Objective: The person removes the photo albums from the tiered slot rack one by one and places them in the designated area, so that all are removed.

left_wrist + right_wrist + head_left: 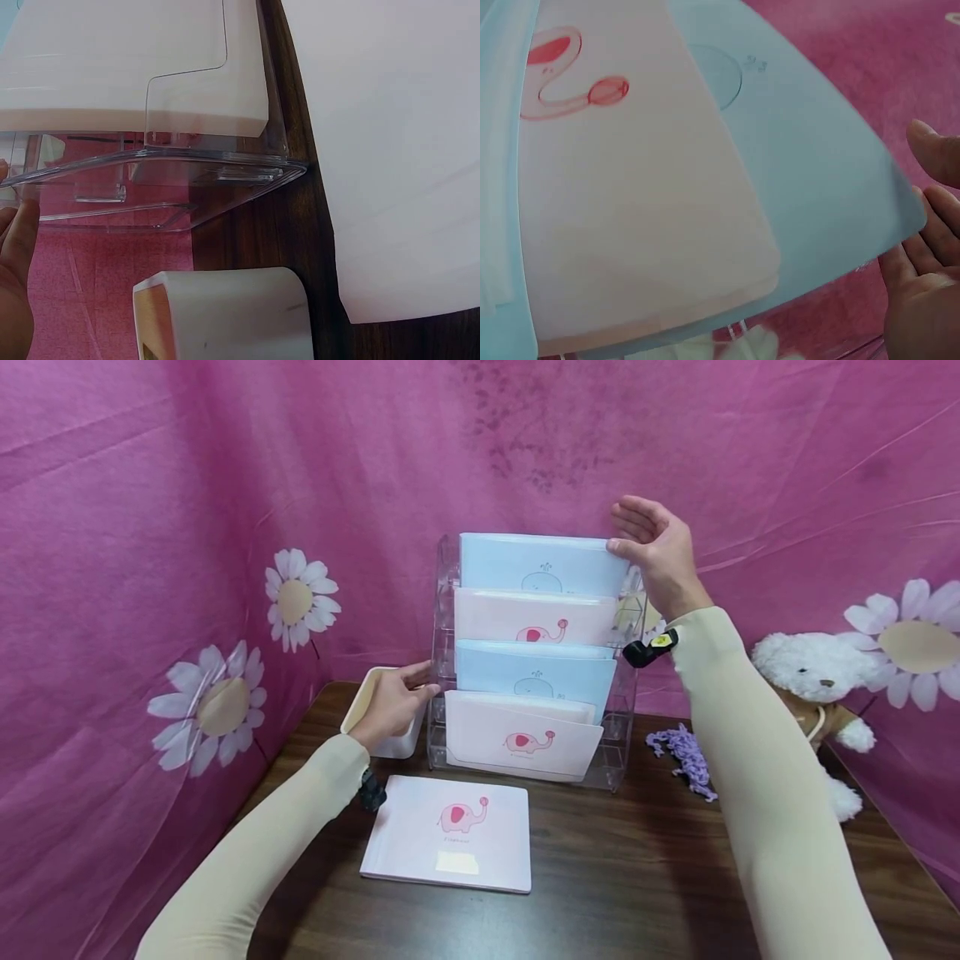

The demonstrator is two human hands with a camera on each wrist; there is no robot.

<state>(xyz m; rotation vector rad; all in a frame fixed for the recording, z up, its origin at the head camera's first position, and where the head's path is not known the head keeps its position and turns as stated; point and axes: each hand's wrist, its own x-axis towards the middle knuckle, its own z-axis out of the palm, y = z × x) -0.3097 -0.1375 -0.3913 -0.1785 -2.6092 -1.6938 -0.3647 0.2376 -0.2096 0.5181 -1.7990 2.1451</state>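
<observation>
A clear plastic tiered rack (618, 752) stands upright on the table. Its tiers bear light blue whale booklets (510, 560) and white booklets with a pink elephant (480, 735). My left hand (393, 702) touches the rack's left side with extended fingers; only part of that hand shows in the left wrist view. At the top right corner of the uppermost blue booklet, my right hand (660, 556) is raised with its fingers straight. The right wrist view shows the thumb apart from that blue booklet (825, 187), the fingers by its corner.
Flat on the wooden table (600, 868) before the rack lies another elephant booklet (412, 827). A white bin (240, 315) stands left of the rack. To the right are a purple tangled piece (682, 756) and a white teddy bear (806, 664). Pink curtains hang behind.
</observation>
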